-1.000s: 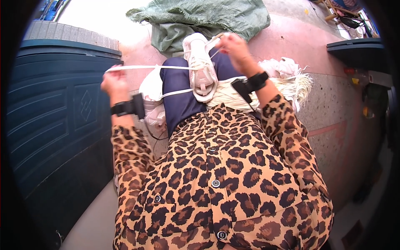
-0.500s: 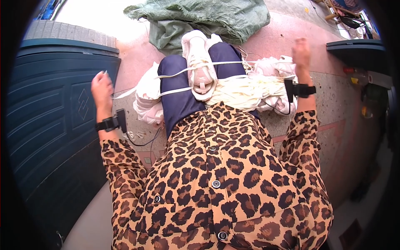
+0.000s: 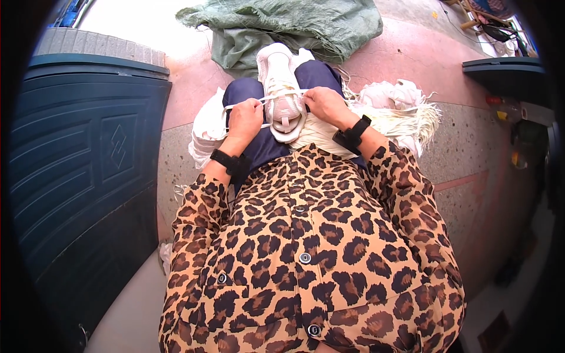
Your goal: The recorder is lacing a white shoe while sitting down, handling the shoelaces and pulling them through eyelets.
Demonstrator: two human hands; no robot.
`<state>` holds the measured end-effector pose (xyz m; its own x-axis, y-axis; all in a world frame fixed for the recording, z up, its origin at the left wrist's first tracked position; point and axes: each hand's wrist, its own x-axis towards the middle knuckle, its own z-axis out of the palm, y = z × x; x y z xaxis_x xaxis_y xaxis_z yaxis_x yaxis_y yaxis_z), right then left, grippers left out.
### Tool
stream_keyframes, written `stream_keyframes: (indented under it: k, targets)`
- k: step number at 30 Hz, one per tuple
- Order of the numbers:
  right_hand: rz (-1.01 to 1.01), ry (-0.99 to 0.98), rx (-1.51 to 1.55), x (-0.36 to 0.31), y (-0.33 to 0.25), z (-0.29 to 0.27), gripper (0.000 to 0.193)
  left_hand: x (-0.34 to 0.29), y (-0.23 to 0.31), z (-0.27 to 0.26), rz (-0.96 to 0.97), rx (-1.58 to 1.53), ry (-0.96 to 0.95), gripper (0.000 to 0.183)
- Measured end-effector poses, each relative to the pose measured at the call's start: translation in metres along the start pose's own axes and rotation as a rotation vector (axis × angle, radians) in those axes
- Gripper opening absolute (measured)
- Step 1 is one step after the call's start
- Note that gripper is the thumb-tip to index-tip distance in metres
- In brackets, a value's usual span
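Observation:
A white and pale pink sneaker rests between my knees, its tongue end toward me. White shoelaces stretch sideways from its eyelets. Left of the shoe, my left hand is closed with a lace pinched at its fingertips. On the other side, my right hand pinches a lace close to the eyelets. A thick bundle of cream laces lies over my right thigh, its loose ends fanned out to the right.
More whitish shoes are heaped by my left leg, and a pale pink and white pile lies at my right. A green woven sack spreads ahead. Dark blue door panels stand on the left.
Both hands have come inward from wide out at the sides to the sneaker. The lace that was stretched out across my knees is now drawn short between them.

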<state>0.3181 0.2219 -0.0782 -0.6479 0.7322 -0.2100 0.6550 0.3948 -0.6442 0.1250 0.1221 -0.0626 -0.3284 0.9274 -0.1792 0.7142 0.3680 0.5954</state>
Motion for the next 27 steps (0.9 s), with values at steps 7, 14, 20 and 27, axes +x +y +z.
stream_keyframes:
  k: [7, 14, 20, 27]
  targets:
    - [-0.085, 0.122, 0.178, 0.006, -0.007, -0.006, 0.024, -0.003, -0.003, -0.002, 0.031, -0.002, 0.072, 0.015]
    - [-0.05, 0.02, -0.197, 0.0, -0.008, -0.002, 0.021, -0.002, -0.004, 0.006, 0.193, 0.155, 0.11, 0.013]
    - [-0.117, -0.017, -0.345, 0.009, -0.01, 0.001, 0.018, 0.003, 0.002, 0.009, 0.305, 0.297, 0.187, 0.011]
    - [-0.332, 0.037, -0.549, 0.012, -0.016, 0.008, 0.009, 0.005, 0.008, 0.004, 0.309, 0.439, 0.089, 0.01]
